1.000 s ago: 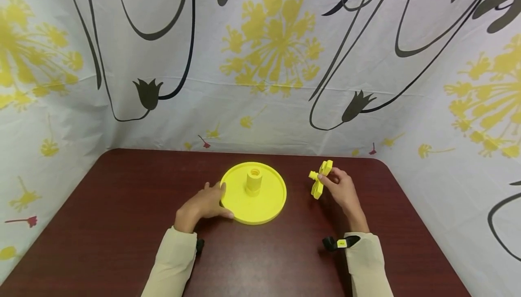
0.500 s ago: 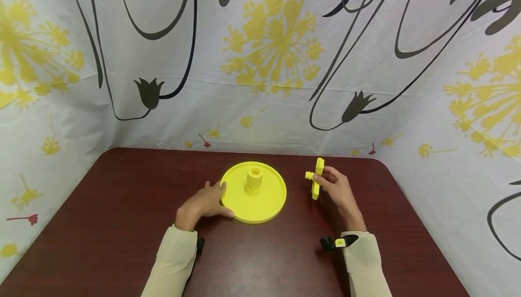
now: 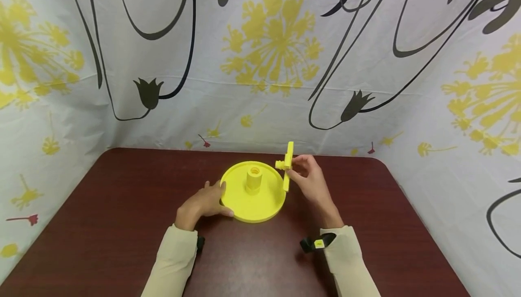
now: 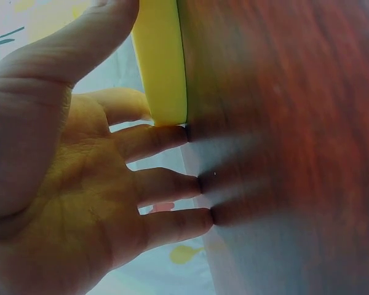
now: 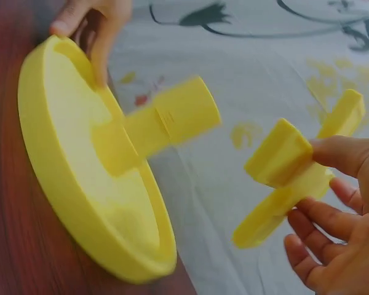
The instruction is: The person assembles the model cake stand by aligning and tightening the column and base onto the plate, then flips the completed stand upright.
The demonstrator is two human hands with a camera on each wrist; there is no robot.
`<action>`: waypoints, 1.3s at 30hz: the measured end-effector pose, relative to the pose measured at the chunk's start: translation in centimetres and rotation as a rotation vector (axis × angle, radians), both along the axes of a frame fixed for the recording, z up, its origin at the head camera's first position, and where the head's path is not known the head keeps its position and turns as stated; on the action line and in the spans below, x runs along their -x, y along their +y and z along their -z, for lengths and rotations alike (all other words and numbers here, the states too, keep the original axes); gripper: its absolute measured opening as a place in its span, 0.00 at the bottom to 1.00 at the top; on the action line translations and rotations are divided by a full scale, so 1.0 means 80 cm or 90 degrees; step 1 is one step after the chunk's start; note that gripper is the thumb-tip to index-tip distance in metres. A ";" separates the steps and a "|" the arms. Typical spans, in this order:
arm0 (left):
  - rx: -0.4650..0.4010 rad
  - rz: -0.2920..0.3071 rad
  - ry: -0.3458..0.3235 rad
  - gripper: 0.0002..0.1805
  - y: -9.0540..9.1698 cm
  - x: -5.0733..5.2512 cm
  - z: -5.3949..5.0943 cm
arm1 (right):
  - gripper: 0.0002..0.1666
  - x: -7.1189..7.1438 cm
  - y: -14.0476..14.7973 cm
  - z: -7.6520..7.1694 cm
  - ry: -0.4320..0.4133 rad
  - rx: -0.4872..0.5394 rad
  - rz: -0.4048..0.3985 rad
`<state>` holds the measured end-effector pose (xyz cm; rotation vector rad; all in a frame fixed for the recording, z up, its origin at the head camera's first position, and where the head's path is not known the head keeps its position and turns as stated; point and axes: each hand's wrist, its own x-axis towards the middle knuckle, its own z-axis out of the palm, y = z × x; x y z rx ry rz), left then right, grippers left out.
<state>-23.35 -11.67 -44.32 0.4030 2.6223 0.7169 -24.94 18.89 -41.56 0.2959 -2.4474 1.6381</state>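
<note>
A round yellow dish-like base (image 3: 244, 209) with a raised rim lies on the table. From its middle rises a hollow post (image 3: 254, 179), its open end up. My left hand (image 3: 200, 205) holds the base at its left edge, thumb and forefinger spread along the rim; in the left wrist view the other fingertips touch the tabletop. Between right thumb and fingers I pinch a yellow armed piece (image 3: 288, 168) with a short stub pointing left. That right hand (image 3: 313, 184) is over the base's right edge, the stub apart from the post. The right wrist view shows the piece's blades (image 5: 280, 153).
The dark red-brown table (image 3: 252, 265) has rounded far corners. Close behind it hangs a white cloth (image 3: 277, 120) printed with yellow and grey flowers. Both wrists carry dark straps, and the right strap (image 3: 317, 243) has a yellow label.
My right hand has moved left and slightly up with the armed piece, from beside the base to its right edge. The piece has turned more upright. The left hand and base stay put.
</note>
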 end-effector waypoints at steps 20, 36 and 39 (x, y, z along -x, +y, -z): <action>0.001 -0.020 -0.015 0.56 -0.002 0.003 0.004 | 0.14 0.003 -0.086 -0.010 0.201 -0.264 -0.060; 0.004 -0.014 -0.011 0.56 0.000 0.003 0.003 | 0.21 0.000 -0.077 -0.011 0.157 -0.275 -0.060; 0.003 -0.011 -0.008 0.55 0.001 0.002 0.002 | 0.25 0.000 -0.066 -0.007 0.116 -0.226 -0.058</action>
